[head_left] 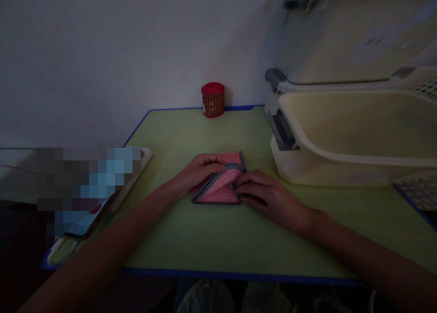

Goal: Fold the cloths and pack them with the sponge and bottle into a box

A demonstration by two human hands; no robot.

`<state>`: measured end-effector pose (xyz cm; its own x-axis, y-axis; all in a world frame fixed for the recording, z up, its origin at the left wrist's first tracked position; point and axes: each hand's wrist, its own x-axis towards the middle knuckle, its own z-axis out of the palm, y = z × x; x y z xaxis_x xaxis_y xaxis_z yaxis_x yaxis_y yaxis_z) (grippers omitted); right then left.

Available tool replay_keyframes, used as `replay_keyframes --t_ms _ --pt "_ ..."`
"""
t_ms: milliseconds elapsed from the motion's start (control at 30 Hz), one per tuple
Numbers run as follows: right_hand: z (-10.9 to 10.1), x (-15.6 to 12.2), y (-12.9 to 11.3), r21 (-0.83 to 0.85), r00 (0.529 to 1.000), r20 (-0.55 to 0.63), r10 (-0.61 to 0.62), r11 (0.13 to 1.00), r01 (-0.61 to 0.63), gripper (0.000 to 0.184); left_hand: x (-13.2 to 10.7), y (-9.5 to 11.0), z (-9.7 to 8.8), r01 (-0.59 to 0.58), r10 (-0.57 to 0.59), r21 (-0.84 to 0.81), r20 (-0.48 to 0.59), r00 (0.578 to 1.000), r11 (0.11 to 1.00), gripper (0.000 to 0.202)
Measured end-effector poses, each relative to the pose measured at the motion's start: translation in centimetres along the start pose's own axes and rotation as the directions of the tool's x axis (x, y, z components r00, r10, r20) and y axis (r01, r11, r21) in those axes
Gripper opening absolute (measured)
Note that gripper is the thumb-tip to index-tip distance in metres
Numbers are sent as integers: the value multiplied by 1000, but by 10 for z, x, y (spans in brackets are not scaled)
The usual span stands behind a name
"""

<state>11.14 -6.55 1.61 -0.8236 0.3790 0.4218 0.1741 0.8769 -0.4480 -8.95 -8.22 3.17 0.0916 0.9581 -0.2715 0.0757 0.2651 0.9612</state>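
Observation:
A small pink cloth [220,187] with a dark checked border lies folded on the green table [205,240]. My left hand [198,171] rests on its left side, fingers curled and pinching a folded edge. My right hand [264,195] presses on the cloth's right side, fingertips gripping the border where a flap turns over. Both forearms reach in from the bottom of the view.
A red cylindrical tin [213,100] stands at the table's back edge by the wall. A large cream plastic basket [355,135] fills the right side, with another stacked above. A blurred flat object [88,185] lies at the left edge.

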Motion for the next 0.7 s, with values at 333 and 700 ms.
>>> replay_keyframes --t_ms 333,700 --pt "1 0 2 -139 987 89 -133 980 145 25 -1 -1 2 -17 14 -82 -37 999 996 11" --pt "0 2 1 -120 992 69 -108 986 116 26 0 -6 0 -218 202 77 173 964 973 12"
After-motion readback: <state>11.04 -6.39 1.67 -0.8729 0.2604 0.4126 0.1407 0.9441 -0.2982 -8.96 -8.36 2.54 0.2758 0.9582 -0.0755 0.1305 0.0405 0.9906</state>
